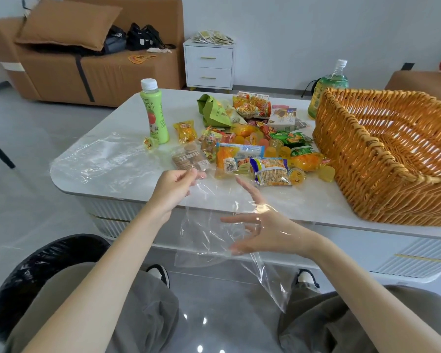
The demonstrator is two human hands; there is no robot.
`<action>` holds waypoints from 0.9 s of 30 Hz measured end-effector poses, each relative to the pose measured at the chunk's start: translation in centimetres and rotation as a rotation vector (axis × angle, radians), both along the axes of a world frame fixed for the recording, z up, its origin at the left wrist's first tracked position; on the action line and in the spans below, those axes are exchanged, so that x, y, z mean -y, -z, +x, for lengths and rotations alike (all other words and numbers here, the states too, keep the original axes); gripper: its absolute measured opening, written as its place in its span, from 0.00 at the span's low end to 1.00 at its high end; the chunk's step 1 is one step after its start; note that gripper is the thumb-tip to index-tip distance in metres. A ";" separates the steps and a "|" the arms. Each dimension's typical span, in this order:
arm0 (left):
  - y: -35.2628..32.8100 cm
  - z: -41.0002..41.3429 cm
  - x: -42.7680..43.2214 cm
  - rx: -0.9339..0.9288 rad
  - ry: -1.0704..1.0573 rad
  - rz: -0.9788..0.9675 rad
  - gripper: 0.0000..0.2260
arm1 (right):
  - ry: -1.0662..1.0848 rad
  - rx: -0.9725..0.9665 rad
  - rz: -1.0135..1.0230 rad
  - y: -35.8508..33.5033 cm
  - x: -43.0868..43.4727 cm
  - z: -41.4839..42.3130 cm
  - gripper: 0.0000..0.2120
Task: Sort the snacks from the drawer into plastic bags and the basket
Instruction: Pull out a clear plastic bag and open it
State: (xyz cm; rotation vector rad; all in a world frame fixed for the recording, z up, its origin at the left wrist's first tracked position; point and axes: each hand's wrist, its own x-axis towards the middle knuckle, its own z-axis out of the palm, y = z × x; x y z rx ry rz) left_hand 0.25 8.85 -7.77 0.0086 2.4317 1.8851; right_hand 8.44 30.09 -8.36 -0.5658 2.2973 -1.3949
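We find sorting unstarted: snacks (pixel 252 149) lie heaped on the surface (pixel 127 115) just left of the empty-looking basket (pixel 367 159), left hand (pixel 172 189) pinching an empty plastic bag (pixel 209 240), right hand (pixel 270 231) apparently inside it, fingers spread and released.

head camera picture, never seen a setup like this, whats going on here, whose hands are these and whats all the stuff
There is no machine here. A person wears one camera on the head, looking forward and down, so the two bare arms are their own. The left hand pinches the edge of a clear plastic bag, and the right hand spreads its fingers against the film. On the white table lie a pile of wrapped snacks, a green drink bottle, another flat clear bag and, at the right, a wicker basket.
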 end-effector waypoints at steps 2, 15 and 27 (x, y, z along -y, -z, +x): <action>0.3 0.1 0.0 -0.007 0.013 -0.027 0.11 | -0.001 0.107 -0.084 0.2 -0.1 -0.1 0.57; 0.1 0.0 1.0 0.140 0.016 0.098 0.12 | 0.175 -0.162 -0.217 -1.5 0.0 -0.2 0.36; -0.4 0.3 1.3 0.127 -0.002 0.074 0.13 | 0.059 -0.080 -0.237 -0.3 0.7 -0.8 0.48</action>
